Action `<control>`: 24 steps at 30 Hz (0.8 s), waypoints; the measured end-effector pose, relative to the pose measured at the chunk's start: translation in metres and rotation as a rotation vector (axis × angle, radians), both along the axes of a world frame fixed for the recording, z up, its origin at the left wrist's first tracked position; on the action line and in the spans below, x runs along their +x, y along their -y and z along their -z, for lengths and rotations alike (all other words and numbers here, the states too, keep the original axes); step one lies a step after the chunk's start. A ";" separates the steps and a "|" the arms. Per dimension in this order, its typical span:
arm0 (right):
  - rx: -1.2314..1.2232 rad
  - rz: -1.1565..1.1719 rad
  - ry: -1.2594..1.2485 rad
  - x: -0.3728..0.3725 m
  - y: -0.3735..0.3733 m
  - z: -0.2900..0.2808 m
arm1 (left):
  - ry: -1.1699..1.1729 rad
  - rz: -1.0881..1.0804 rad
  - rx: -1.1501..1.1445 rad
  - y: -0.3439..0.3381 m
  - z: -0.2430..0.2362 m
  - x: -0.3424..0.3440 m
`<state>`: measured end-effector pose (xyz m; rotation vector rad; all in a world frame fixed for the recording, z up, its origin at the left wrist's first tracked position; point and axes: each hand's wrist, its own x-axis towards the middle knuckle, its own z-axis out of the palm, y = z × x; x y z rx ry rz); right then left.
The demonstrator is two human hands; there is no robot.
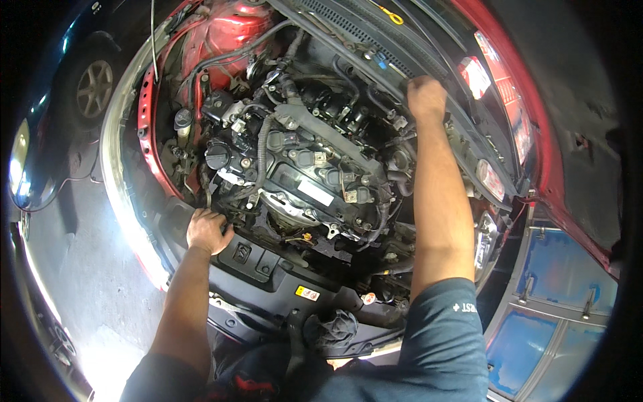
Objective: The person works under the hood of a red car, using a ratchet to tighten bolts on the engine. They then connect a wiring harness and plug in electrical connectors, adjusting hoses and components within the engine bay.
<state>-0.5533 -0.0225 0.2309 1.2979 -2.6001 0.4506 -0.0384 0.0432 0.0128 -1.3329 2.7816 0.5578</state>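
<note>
I look down into the engine bay of a red car, at a black engine [301, 181] with coils, hoses and a harness. My left hand [210, 229] rests on the edge of the black plastic front cover [261, 261], left of the engine, with its fingers bent and a little apart. My right arm reaches over the engine's right side, and my right hand [426, 99] is closed at the rear of the bay beside the dark cowl strip [355, 50]. What its fingers hold, if anything, is hidden.
A yellow hooked tool [392, 16] lies at the back. A dark crumpled cloth [329, 328] sits on the front edge near me. A dark car [60, 114] stands at the left. Blue panels in metal frames [556, 268] are at the lower right, below the red car's edge.
</note>
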 end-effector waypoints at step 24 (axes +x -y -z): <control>0.105 -0.448 0.223 0.207 -0.001 0.119 | 0.010 0.001 -0.051 -0.001 -0.001 -0.003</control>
